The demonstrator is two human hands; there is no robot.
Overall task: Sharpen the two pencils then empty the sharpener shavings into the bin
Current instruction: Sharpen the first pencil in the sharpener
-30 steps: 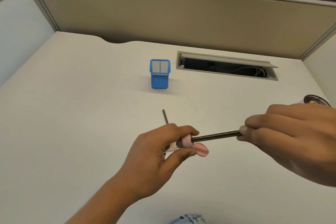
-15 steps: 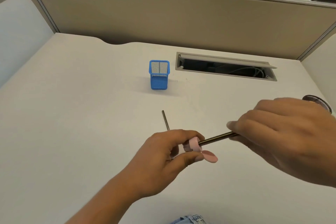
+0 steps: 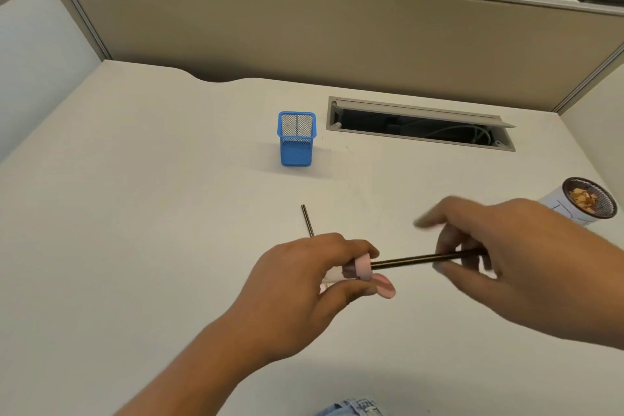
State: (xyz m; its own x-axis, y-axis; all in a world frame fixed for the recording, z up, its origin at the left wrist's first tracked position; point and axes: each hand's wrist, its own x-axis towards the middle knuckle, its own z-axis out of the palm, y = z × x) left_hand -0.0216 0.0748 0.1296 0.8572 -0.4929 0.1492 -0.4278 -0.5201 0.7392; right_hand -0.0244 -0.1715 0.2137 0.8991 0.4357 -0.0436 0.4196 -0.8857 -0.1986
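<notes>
My left hand (image 3: 304, 284) grips a small pink sharpener (image 3: 362, 267) above the desk, its flap lid hanging open under my thumb. A dark pencil (image 3: 418, 259) sticks out of the sharpener to the right, and my right hand (image 3: 506, 260) pinches its far end, fingers blurred by motion. A second dark pencil (image 3: 307, 220) lies on the desk just behind my left hand, its near end hidden by the knuckles. At the right edge stands a small round mesh bin (image 3: 584, 208) holding some orange shavings.
A blue mesh pen holder (image 3: 296, 140) stands empty at mid-desk. Behind it to the right is an open cable slot (image 3: 422, 125) in the desk. A beige partition (image 3: 337, 37) runs along the back, and a side panel closes off the left.
My right hand has rolled around the pencil, its fingers lifting and re-gripping. The bin, formerly half hidden behind that hand, now shows at the right. The left hand keeps its hold on the sharpener.
</notes>
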